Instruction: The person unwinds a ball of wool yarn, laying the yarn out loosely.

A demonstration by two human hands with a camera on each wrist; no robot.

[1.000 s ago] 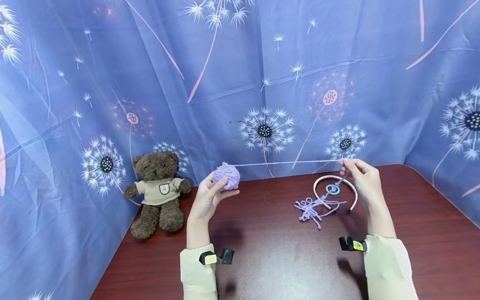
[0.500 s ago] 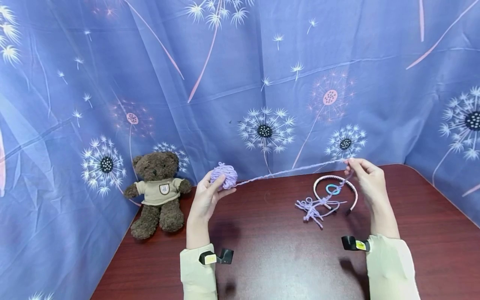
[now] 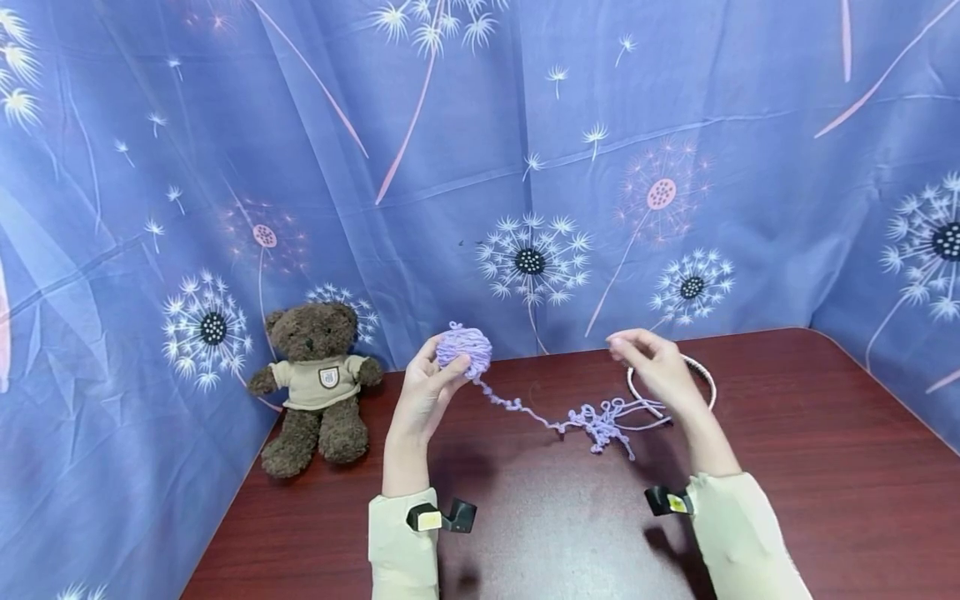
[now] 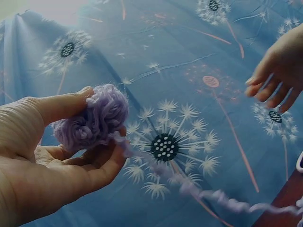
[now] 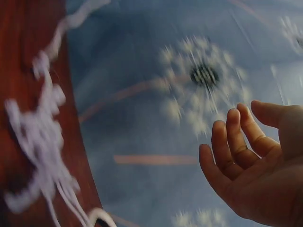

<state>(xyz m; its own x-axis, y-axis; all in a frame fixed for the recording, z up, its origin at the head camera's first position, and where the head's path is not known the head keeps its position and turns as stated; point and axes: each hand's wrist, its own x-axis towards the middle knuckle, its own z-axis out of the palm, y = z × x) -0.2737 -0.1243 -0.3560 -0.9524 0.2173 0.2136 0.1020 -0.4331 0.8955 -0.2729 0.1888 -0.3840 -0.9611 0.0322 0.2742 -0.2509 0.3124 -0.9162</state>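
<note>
A ball of lilac yarn [image 3: 465, 350] is pinched between the thumb and fingers of my left hand [image 3: 420, 396], raised over the table's far side. From the ball a kinked strand [image 4: 189, 188] sags down to a loose tangle of the same yarn [image 3: 602, 427] on the tabletop. My right hand [image 3: 663, 373] hovers above and to the right of that tangle. In the right wrist view its fingers [image 5: 233, 142] are loosely bent, with nothing between them. Behind that hand and wrist, a pale headband [image 3: 709, 379] is partly covered.
A brown teddy bear [image 3: 311, 387] in a beige top sits at the table's left edge, against a blue dandelion-print curtain [image 3: 450, 167]. The curtain closes off the back and sides of the dark red wooden table [image 3: 540, 508].
My right hand has let go of the yarn and moved left. The taut strand has dropped slack, and the tangle lies slightly further left. The blue ring is out of sight now.
</note>
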